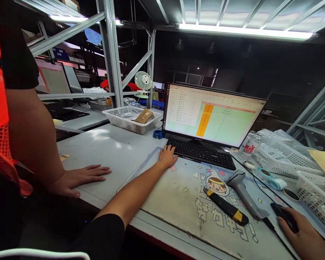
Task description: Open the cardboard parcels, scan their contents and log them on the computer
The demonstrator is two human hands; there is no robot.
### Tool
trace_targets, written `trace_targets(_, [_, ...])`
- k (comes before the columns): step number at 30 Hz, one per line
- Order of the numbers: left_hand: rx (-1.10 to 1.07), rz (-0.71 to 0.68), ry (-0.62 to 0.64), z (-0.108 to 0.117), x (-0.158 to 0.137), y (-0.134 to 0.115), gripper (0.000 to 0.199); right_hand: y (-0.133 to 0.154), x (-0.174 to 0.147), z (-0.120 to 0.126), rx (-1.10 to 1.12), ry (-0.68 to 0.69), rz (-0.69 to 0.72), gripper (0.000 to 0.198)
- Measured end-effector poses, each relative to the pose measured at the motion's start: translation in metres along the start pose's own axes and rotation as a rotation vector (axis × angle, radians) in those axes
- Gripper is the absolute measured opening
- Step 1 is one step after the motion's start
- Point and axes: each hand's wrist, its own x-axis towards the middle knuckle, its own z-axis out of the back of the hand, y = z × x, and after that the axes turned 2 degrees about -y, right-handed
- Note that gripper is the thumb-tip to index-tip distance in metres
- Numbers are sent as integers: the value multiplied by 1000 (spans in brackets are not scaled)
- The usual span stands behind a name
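Observation:
My left hand (168, 156) rests at the left end of a black keyboard (200, 150), its fingers apart over the keys. At the lower right my right hand (303, 231) is curled over a black computer mouse (284, 217). Between my hands, on a printed desk mat (173, 202), lie a black and yellow utility knife (226, 206) and a grey barcode scanner (246, 195) with its cable. Behind the keyboard stands a lit monitor (213, 115) showing a spreadsheet with an orange column.
A co-worker's hand (83, 177) lies flat on the table at left. A white basket (132, 122) holds a brown box (144, 116); a blue tape roll (158, 134) sits beside it. At right are a plastic bottle (249, 147), white baskets (281, 159) and rolls (277, 184).

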Motion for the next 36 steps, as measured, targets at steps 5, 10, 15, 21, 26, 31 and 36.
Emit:
trace_targets(5, [9,4,-10,3,-1,-2,57,-7,1,-5,11,3,23,68])
trace_targets(10, [12,4,-9,1,-1,-3,55,-7,-1,-3,-32,-14,40,69])
trace_targets(15, [6,4,3,-1,1,-2,57,-8,-1,0,-121,23,8,76])
trace_targets(21, [9,10,-14,3,-1,-4,55,-17,2,-7,-78,6,35,76])
trace_targets(26, [8,3,-23,0,-1,-3,56,-25,4,-11,-68,15,58,75])
trace_targets(31, [7,2,11,-1,0,-2,58,-32,4,-8,-115,54,17,78])
trace_targets(36, [13,7,13,6,-3,-5,58,-40,3,-12,-85,38,39,75])
